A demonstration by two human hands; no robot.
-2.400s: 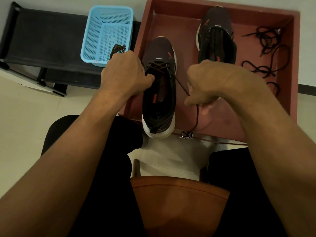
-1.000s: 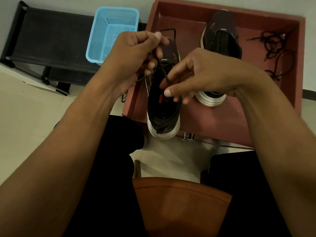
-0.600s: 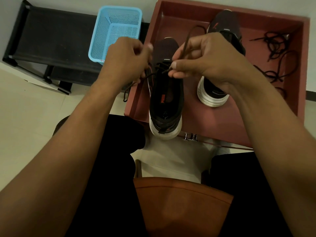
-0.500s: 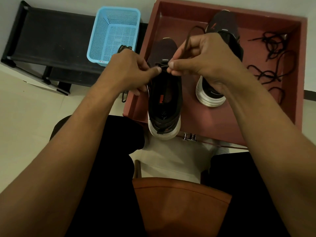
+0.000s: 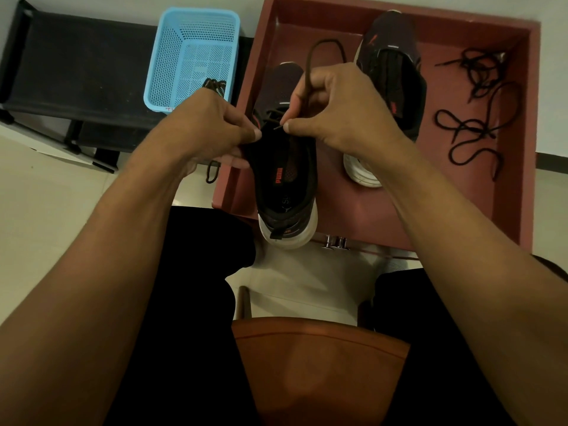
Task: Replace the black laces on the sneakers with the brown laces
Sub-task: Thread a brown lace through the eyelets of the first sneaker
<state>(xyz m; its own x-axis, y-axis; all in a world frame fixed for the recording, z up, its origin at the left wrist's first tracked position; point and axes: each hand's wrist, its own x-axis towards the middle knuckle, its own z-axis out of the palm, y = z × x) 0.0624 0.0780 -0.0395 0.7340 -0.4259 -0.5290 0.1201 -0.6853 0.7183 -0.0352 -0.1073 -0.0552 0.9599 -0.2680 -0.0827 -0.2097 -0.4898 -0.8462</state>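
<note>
A dark sneaker [image 5: 285, 186] with a white sole stands heel toward me at the near edge of the red tray [image 5: 522, 179]. My left hand [image 5: 212, 127] grips its left upper edge near the eyelets. My right hand [image 5: 338, 109] pinches the tip of the brown lace [image 5: 310, 59], which loops up over my fingers; the tip points at the shoe's eyelet rows. A second dark sneaker [image 5: 393, 75] stands farther back in the tray. Loose black laces [image 5: 470, 127] lie at the tray's right side.
A blue plastic basket [image 5: 193, 56] holding a dark lace bundle sits on a black bench [image 5: 76, 66] to the left. A lace end hangs over the tray's left edge. My legs and a brown seat [image 5: 319, 370] fill the foreground.
My left hand has dropped from the lace to the shoe's left edge. My right hand has brought the brown lace tip down toward the eyelets, with the loop still above my fingers.
</note>
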